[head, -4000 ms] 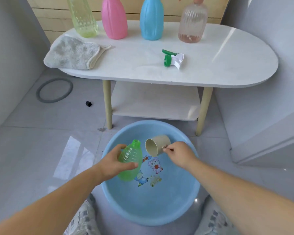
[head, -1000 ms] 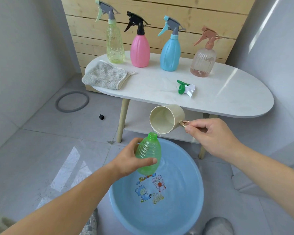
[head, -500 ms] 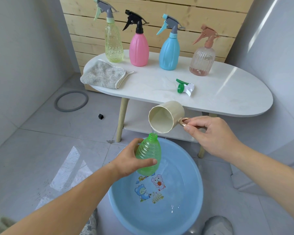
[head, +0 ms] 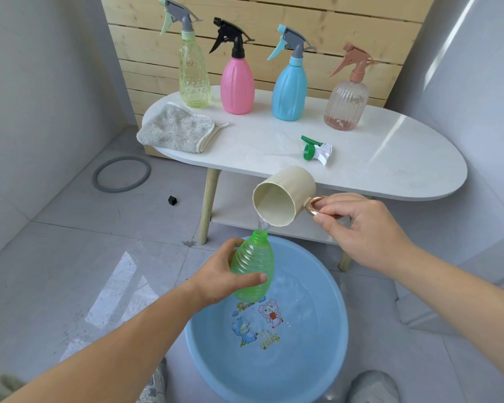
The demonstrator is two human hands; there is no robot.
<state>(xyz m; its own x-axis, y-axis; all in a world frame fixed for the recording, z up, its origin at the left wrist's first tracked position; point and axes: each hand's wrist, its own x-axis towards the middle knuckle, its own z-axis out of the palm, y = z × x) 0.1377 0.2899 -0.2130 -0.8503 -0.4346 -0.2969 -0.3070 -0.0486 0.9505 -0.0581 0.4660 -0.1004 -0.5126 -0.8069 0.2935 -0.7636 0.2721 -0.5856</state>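
- Over the grey tiled floor [head: 70, 257] and round blue plastic basin [head: 341, 315], your left hand [head: 216, 276] curls its fingers [head: 252, 279] round the green ribbed plastic bottle [head: 255, 261], mouth up.
- Centre its mouth under the stream; tip slowly.
- Your right hand [head: 361, 231] pinches the ring handle of the beige plastic cup [head: 285, 194], tilted just above.

A: How many spray bottles [head: 236, 82] stand on the table [head: 390, 170]?
B: Four, with one cloth [head: 176, 129] and one spray head [head: 316, 149]. In front of the table: one green bottle [head: 253, 269], one cup [head: 282, 196], one basin [head: 317, 359].
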